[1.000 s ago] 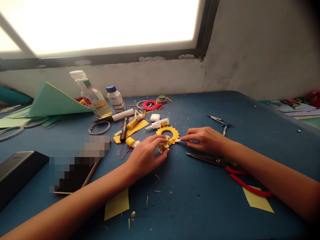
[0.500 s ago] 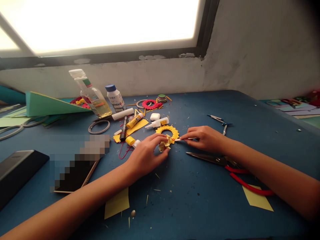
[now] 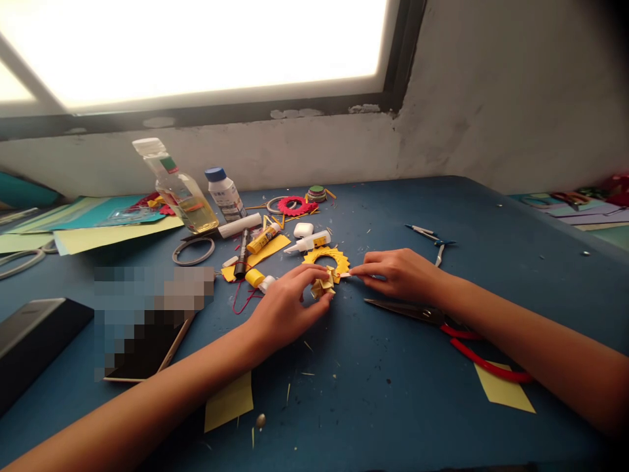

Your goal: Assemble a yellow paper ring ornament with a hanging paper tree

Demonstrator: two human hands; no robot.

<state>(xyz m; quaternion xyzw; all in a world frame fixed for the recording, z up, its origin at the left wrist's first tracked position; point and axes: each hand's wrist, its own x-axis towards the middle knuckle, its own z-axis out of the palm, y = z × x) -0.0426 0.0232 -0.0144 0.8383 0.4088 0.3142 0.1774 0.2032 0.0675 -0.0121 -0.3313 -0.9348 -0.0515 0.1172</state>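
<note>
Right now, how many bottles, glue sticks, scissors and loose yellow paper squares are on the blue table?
Bottles: 2, a clear one and a white blue-capped one
Glue sticks: 1
Scissors: 1 pair
Yellow paper squares: 2
Total: 6

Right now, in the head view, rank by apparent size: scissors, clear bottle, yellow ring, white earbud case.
1. scissors, though nearest the camera
2. clear bottle
3. yellow ring
4. white earbud case
</note>
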